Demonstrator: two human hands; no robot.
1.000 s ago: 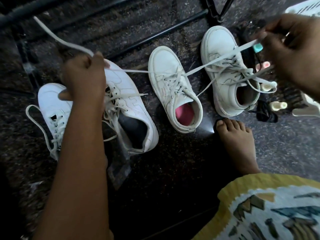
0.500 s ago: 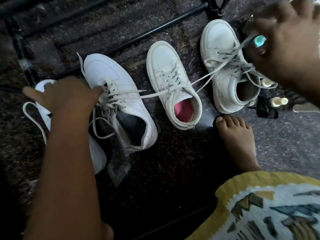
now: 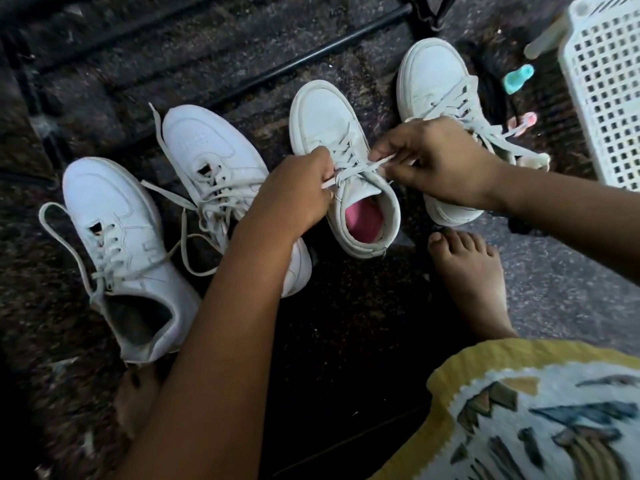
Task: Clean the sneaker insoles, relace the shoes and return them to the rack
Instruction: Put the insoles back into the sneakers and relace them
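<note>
Four white sneakers, two hands, one white basket

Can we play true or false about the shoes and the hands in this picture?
1. The left hand and the right hand both pinch the laces of the pink-insole sneaker. True.
2. The far-left sneaker has a pink insole too. False: its inside looks dark.
3. The white basket is at the right edge. True.
4. The bare foot is inside the pink-insole sneaker. False: it rests on the floor beside it.
</note>
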